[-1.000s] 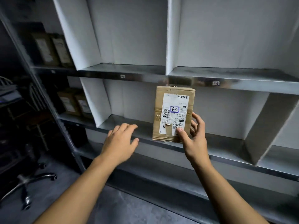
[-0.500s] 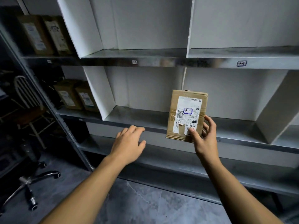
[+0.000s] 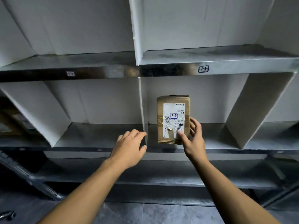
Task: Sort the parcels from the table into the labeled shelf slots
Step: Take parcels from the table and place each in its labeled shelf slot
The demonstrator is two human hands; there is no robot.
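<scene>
Parcel (image 3: 173,118) corner behind right hand (image 3: 193,143)

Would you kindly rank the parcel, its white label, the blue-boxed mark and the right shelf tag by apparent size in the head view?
1. parcel
2. white label
3. right shelf tag and blue-boxed mark: they look about alike, so I leave them unranked.

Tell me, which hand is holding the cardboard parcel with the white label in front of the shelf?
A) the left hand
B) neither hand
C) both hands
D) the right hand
D: the right hand grips the parcel at its lower right corner, thumb on the label, while the left hand is off the parcel and holds nothing.
</scene>
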